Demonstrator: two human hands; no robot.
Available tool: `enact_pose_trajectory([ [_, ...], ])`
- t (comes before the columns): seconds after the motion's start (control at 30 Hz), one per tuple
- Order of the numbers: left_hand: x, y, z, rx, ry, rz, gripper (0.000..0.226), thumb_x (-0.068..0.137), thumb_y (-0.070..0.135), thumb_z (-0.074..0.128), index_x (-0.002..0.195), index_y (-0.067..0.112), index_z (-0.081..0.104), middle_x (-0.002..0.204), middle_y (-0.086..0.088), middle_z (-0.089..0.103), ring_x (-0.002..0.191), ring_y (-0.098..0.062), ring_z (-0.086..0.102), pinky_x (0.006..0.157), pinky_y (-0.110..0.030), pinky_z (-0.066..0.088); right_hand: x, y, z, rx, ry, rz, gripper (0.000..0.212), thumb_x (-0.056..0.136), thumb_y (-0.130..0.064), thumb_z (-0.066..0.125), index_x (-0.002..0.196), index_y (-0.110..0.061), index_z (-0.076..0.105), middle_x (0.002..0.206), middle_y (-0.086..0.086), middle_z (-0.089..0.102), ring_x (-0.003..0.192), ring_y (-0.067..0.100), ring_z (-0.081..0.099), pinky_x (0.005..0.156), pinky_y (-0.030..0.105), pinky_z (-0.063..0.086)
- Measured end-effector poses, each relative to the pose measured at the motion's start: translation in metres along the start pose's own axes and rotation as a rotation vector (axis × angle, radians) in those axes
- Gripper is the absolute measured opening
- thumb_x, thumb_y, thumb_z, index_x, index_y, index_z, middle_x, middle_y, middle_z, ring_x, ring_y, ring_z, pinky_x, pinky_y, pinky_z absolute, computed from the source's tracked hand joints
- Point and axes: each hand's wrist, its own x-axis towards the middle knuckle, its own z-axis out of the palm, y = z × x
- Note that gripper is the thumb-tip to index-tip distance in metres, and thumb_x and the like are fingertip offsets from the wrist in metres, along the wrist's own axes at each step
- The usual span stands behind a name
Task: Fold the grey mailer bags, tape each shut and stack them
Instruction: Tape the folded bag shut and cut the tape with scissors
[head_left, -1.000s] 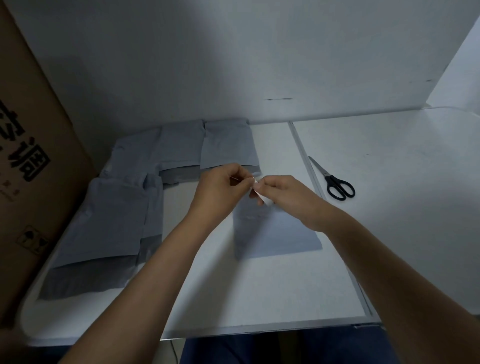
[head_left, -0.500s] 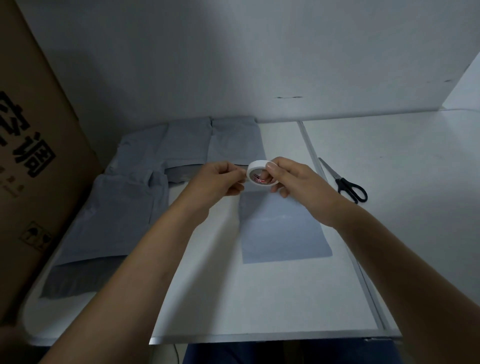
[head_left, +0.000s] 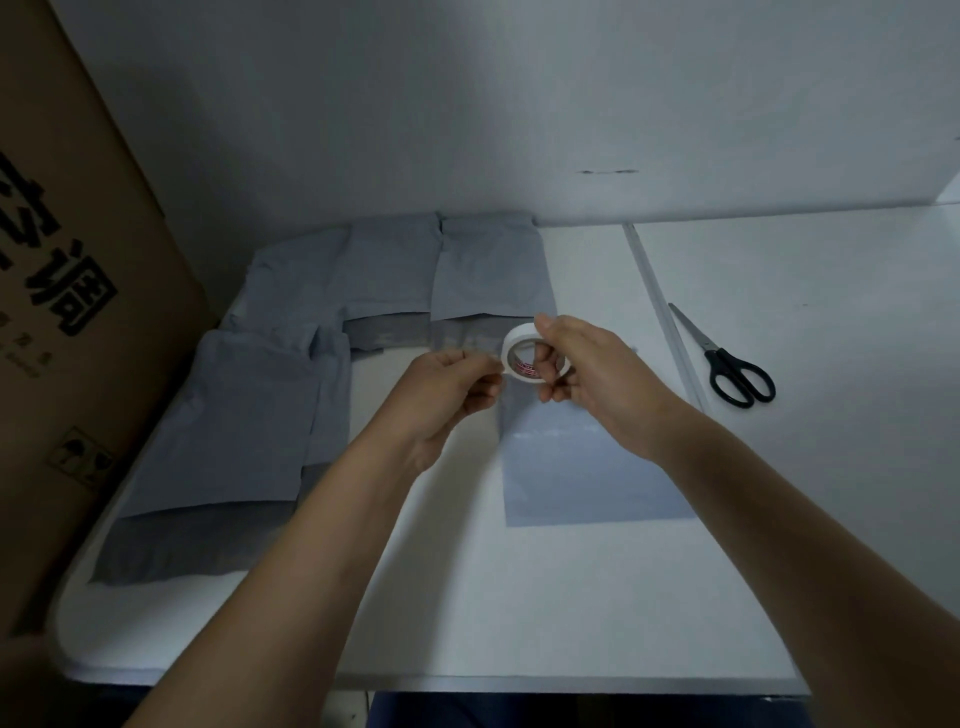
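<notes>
My right hand (head_left: 597, 382) grips the tape roll (head_left: 530, 353); my left hand (head_left: 449, 395) pinches its end, above a folded grey mailer (head_left: 587, 467) on the white table (head_left: 467, 597).

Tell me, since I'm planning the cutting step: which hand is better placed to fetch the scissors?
Probably the right hand: the scissors lie on its side of the table, though it holds the tape roll. The left hand pinches the tape end, farther away.

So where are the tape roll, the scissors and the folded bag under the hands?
tape roll (head_left: 521, 332), head view, on its white outer rim at the top.
scissors (head_left: 740, 380), head view, on the black handles.
folded bag (head_left: 582, 478), head view, on its flat grey face below the hands.
</notes>
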Motion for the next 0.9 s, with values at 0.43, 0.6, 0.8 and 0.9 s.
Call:
enact_pose_trajectory([
  [0.43,0.003,-0.030,-0.013,-0.064,0.057,-0.060,0.009,0.089,0.006,0.064,0.085,0.000,0.069,0.068,-0.004,0.064,0.060,-0.008,0.058,0.062,-0.017,0.050,-0.010,0.021,-0.022,-0.562,0.047,0.032,0.041,0.093,-0.050,0.052,0.068,-0.018,0.049,0.063,0.003,0.057,0.061,0.015,0.053,0.066,0.032,0.043],
  [0.6,0.003,-0.038,-0.014,-0.015,0.049,-0.091,0.011,0.089,0.013,0.067,0.085,0.004,0.071,0.074,-0.005,0.066,0.063,-0.009,0.059,0.067,-0.022,0.051,-0.016,0.024,-0.030,-0.212,-0.110,0.147,0.031,0.101,-0.036,0.045,0.087,-0.011,0.055,0.088,0.008,0.060,0.088,0.022,0.071,0.092,0.039,0.055],
  [0.8,-0.001,-0.034,-0.010,-0.020,0.011,-0.064,0.010,0.089,0.014,0.067,0.085,0.006,0.072,0.076,-0.004,0.068,0.066,-0.011,0.059,0.070,-0.024,0.051,-0.010,0.025,-0.025,-0.050,0.070,0.073,0.039,0.097,-0.044,0.050,0.076,-0.012,0.056,0.079,0.008,0.060,0.069,0.019,0.066,0.071,0.032,0.044],
  [0.9,-0.001,-0.030,-0.006,-0.092,0.005,-0.055,0.014,0.089,0.016,0.067,0.090,0.003,0.071,0.077,-0.006,0.066,0.065,-0.012,0.058,0.070,-0.023,0.052,-0.006,0.029,-0.020,-0.077,0.145,0.046,0.048,0.096,-0.053,0.044,0.071,-0.014,0.054,0.069,0.003,0.056,0.059,0.013,0.055,0.065,0.029,0.040],
])
